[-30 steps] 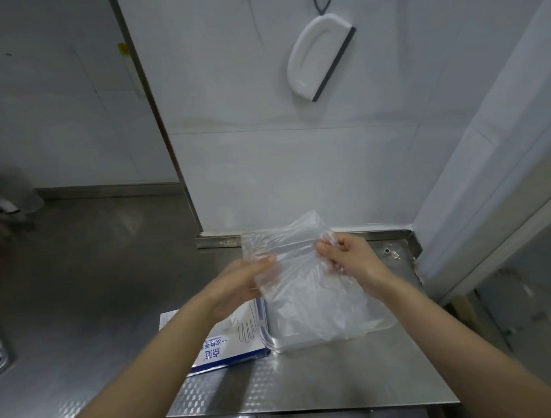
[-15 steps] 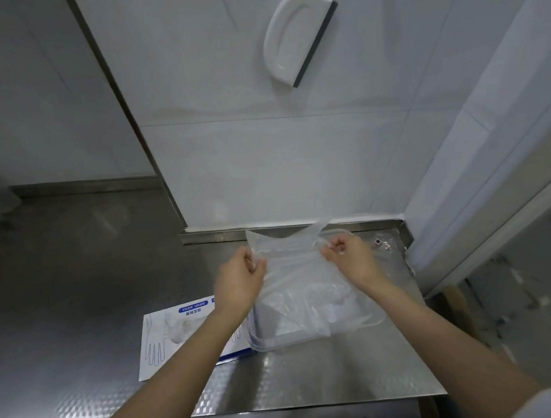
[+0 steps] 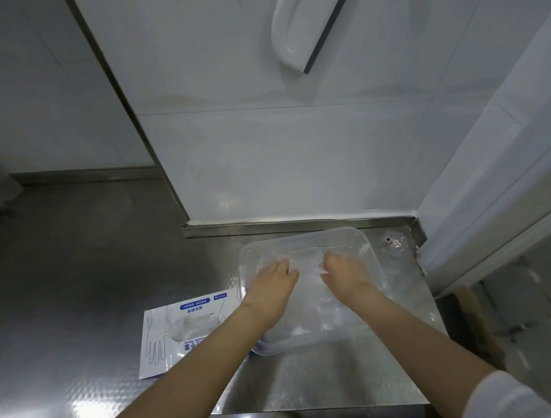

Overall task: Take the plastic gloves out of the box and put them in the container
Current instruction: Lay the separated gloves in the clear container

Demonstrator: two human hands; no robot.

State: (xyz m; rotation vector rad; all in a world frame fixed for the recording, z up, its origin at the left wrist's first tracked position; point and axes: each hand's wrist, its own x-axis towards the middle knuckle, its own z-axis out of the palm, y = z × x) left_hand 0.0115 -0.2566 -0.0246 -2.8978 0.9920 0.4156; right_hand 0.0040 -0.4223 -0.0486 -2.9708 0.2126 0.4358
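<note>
Plastic gloves [image 3: 311,308], a clear thin sheaf, lie inside the container [image 3: 303,238]. We judge them featherlight, limp and slippery, likely to spring back up, and best pinched at an edge with several layers together. Nearest us, the box [image 3: 184,328] lies flat at the container's nine o'clock, just beside it. Inside the container, our left hand [image 3: 270,286] and right hand [image 3: 350,274] rest on the sheaf, fingers curled down and seemingly pinching the film at its twelve o'clock end. The gloves spread beneath both palms towards six o'clock. Farther off, at twelve o'clock, a squeegee [image 3: 312,21] hangs on the wall.
</note>
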